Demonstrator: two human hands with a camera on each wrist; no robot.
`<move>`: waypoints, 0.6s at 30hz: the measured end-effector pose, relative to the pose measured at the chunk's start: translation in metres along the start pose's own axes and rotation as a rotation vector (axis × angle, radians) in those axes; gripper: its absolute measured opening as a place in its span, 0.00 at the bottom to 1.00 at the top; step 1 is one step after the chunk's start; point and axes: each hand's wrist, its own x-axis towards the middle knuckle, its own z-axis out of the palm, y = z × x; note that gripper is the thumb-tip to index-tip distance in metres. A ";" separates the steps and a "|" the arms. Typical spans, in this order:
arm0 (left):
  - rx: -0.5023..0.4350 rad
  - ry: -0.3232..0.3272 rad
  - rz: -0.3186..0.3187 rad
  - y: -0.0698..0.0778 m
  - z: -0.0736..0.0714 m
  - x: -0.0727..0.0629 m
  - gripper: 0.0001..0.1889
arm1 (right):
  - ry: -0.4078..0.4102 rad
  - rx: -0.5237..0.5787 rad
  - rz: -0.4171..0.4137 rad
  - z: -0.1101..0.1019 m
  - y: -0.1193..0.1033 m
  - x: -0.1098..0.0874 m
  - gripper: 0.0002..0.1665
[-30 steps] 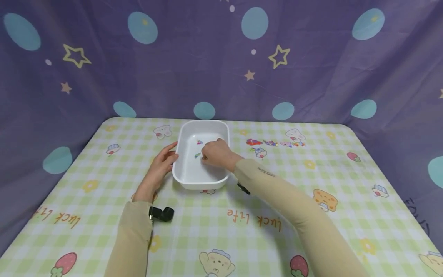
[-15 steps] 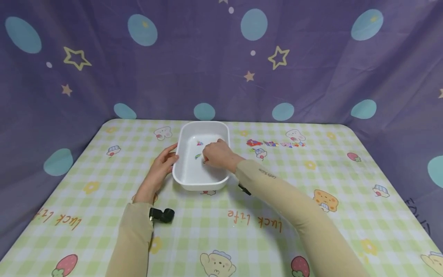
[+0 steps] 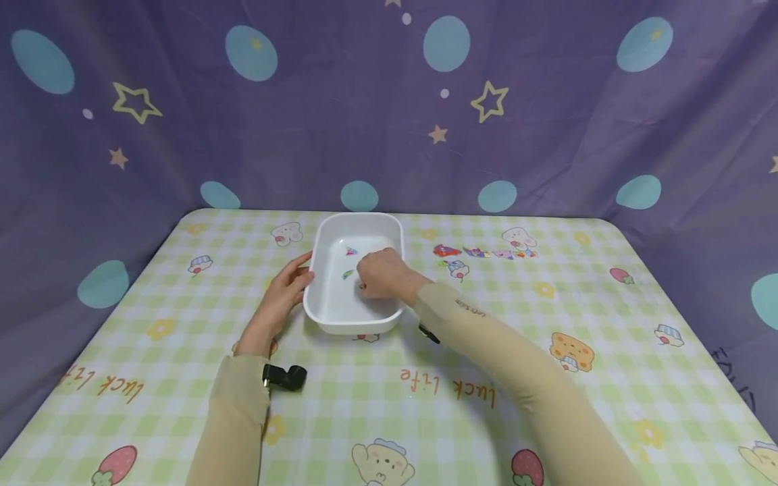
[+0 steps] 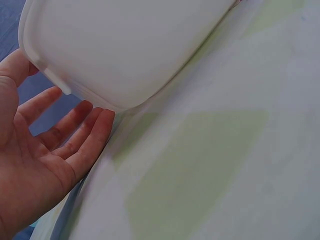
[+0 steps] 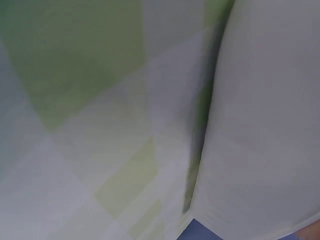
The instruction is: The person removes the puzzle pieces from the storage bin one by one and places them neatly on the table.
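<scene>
A white rectangular tub (image 3: 331,307) stands toward the back of the table. My left hand (image 3: 282,290) holds it at its left side, thumb at the rim and fingertips against the outer wall. Inside the tub is my right hand (image 3: 383,273), knuckles up and fingers curled down over the floor. A small dark bit shows at its fingertips; I cannot tell its kind. Left of that hand lie a green flat piece (image 3: 348,275) and a red-and-blue flat piece (image 3: 351,251). The right wrist view shows the tub's outer wall (image 5: 265,115), with the fingers hidden.
Right of the tub, a row of several colourful flat pieces (image 3: 477,252) lies on the checked tablecloth (image 3: 516,324), which has printed cartoon figures. Behind the table hangs a purple curtain (image 3: 340,128).
My right hand has shifted slightly right and turned a little, and a small bit now shows at its fingertips. My left hand and the tub stay in place.
</scene>
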 end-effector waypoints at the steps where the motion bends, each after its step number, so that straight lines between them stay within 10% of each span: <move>1: -0.002 0.000 0.003 0.000 0.000 0.000 0.29 | 0.005 0.000 -0.006 0.000 0.000 0.000 0.10; 18: 0.004 0.001 0.003 -0.001 0.000 0.000 0.29 | 0.243 0.238 -0.056 -0.009 0.012 -0.015 0.07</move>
